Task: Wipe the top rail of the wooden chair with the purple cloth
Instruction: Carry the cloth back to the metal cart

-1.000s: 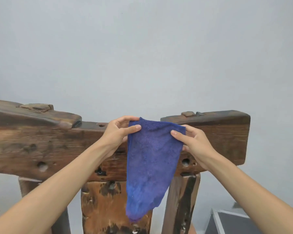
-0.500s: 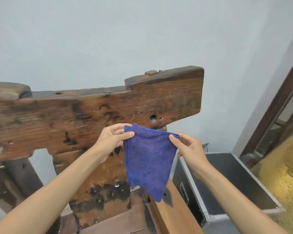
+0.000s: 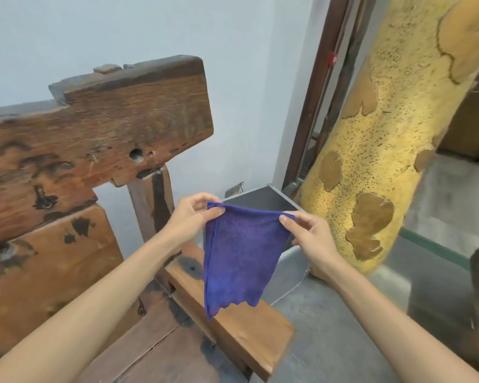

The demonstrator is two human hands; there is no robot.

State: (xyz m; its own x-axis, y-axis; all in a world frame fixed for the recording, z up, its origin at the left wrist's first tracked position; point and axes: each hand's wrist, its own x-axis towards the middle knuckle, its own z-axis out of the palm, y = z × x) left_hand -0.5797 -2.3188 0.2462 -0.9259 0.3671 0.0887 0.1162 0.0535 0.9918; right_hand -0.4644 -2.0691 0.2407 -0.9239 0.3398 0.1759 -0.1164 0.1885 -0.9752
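Note:
The purple cloth hangs in the air, stretched by its two upper corners. My left hand pinches the left corner and my right hand pinches the right one. The wooden chair's top rail, a thick dark-stained plank with holes and a worn upper edge, fills the upper left. The cloth is well below and to the right of the rail, apart from it, above the chair's seat edge.
A back post and a wide splat stand under the rail. A dark metal-edged case sits on the floor behind the cloth. A large yellow speckled column leans at the right, beside a dark door frame. Grey floor lies lower right.
Both hands have carried the cloth down and to the right, away from the top rail. The view has swung right, bringing the column and floor into sight.

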